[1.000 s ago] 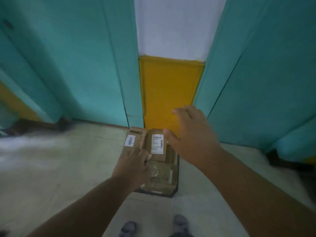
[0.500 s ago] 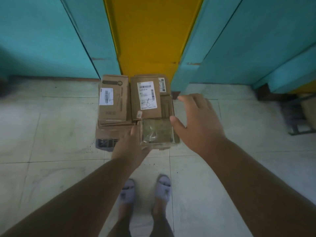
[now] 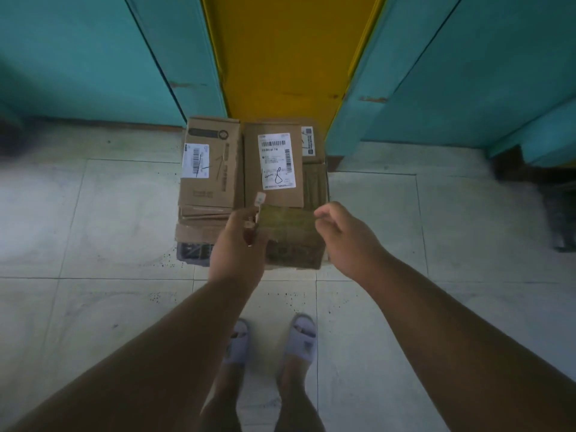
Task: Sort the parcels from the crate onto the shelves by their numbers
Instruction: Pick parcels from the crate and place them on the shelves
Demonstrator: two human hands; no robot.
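Tiled floor [image 3: 93,229] below; my left hand [image 3: 240,247] and right hand [image 3: 339,241] pinch a glossy taped parcel [image 3: 293,238] over cardboard boxes [image 3: 212,169].

The pale tiled floor [image 3: 93,229] holds a dark crate [image 3: 194,252] heaped with brown parcels [image 3: 212,169], set against the yellow wall [image 3: 286,57], and maybe a dark thing [image 3: 561,219] far right.

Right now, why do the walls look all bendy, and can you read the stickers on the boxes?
Head view: the wide lens bends the teal walls outward; light is dim and flat; the middle parcel label shows a scrawled 8, small print too blurry; the taped parcel looks soft between the left hand and right hand.
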